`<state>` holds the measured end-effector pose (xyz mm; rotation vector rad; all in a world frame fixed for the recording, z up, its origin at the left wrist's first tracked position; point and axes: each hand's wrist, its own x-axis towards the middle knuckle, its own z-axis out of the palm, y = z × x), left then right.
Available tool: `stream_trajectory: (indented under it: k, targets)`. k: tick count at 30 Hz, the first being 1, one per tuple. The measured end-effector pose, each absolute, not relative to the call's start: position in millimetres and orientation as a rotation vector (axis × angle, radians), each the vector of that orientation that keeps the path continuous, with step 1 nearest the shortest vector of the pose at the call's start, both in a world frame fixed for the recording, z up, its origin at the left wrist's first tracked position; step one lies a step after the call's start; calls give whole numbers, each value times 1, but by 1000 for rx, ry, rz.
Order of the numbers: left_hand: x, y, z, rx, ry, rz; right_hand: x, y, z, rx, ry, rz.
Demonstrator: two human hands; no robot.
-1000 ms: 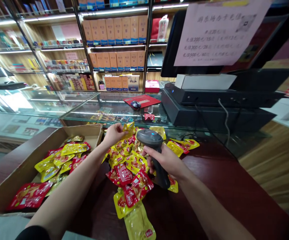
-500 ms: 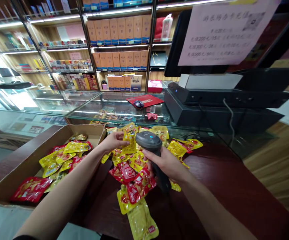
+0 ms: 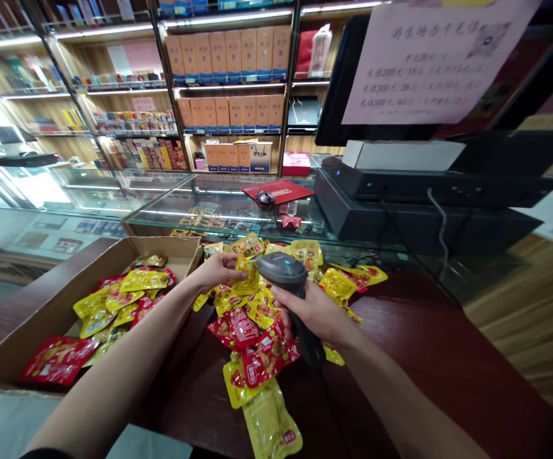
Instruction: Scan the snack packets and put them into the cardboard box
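Between the thumb and fingers of my left hand (image 3: 220, 270) is a yellow snack packet (image 3: 246, 278), held above a pile of packets. My right hand (image 3: 312, 309) is wrapped round the handle of a dark barcode scanner (image 3: 282, 268), whose head is right beside that packet. A small blue light shows on top of the scanner. Beneath both hands lie yellow and red packets, among them a red packet (image 3: 269, 356) and, nearest me, a pale yellow packet (image 3: 272, 422).
An open cardboard box (image 3: 23, 331) with red and yellow packets stands at the left. Behind are a glass counter (image 3: 162, 197), a mouse (image 3: 265, 198) on a red mat (image 3: 288, 190), and a black cash drawer (image 3: 372, 217) below a monitor with a paper sign (image 3: 424, 70).
Both hands hold the same things as before. The scanner and my right hand have shifted very slightly left, and the held packet has tilted a little.
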<state>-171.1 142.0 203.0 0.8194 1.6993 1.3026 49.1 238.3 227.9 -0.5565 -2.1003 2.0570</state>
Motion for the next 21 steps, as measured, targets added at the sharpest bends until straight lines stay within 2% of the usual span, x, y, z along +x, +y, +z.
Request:
stream_trajectory:
  k: [11,17,21]
  targets:
    - [-173,141,202,837,1695,1303,49,240,226,-582,-2061,2068]
    - [-190,134,221,772,1748,1565,52,236,233,-571,-2093,2036]
    - [-208,98,242,667,1857,1657,54,234,236,-553,-2124,2027]
